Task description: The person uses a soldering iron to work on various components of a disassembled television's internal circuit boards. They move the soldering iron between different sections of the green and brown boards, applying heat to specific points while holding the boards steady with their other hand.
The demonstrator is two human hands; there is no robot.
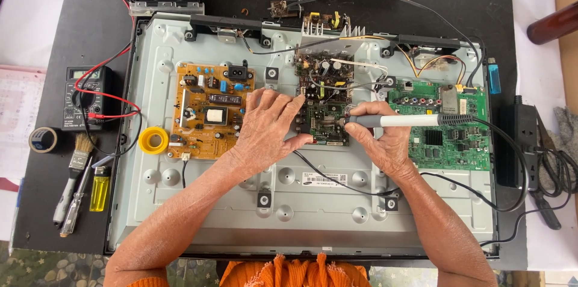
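Head view: a soldering iron [394, 121] is held in the right hand [379, 136], gripped near its front end with the fingers closed round the grey barrel. The greater part of the handle projects out of the grip to the right, where a black cord leaves it. The iron's long axis lies nearly level across the picture, tip pointing left. The tip is seen at the right edge of a small dark board [322, 103], which lies in the middle of the metal panel [198, 196]; whether the tip touches the board cannot be told.

The right forearm enters from the lower right, and the hand is turned with its back uppermost, thumb side toward the board.

The left hand [268, 127] is laid palm down on the left edge of the same board, fingers spread and pointing up and to the right, fingertips resting on the board. Nothing is gripped by it. The left forearm enters from the lower left.

A brown board [208, 112] lies just left of the left hand, a green board [448, 124] just right of the right hand. A yellow solder reel [153, 140] lies on the panel further left, and a multimeter [84, 97] rests on the black table beyond
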